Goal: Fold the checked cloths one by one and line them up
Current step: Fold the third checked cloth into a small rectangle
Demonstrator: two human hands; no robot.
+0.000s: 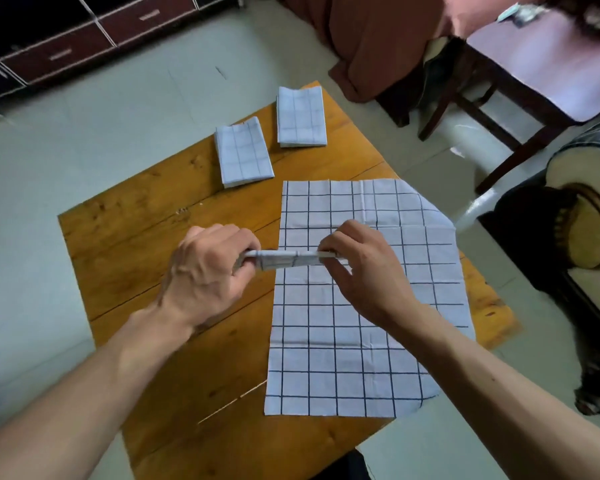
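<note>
A folded checked cloth [284,260] is held edge-on above the table, between both hands. My left hand [210,271] grips its left end and my right hand [357,271] pinches its right end. Under them an unfolded white cloth with a dark grid [354,341] lies flat on the right half of the wooden table [146,258], its far right corner turned over. Two folded checked cloths rest at the far side: one [244,152] on the left, one [300,117] further back to its right.
The table is small and low on a pale floor. A wooden chair [520,81] with a brown draped fabric [371,43] stands at the back right. A dark sofa arm [582,230] is at the right. Dark drawers [84,39] line the back left.
</note>
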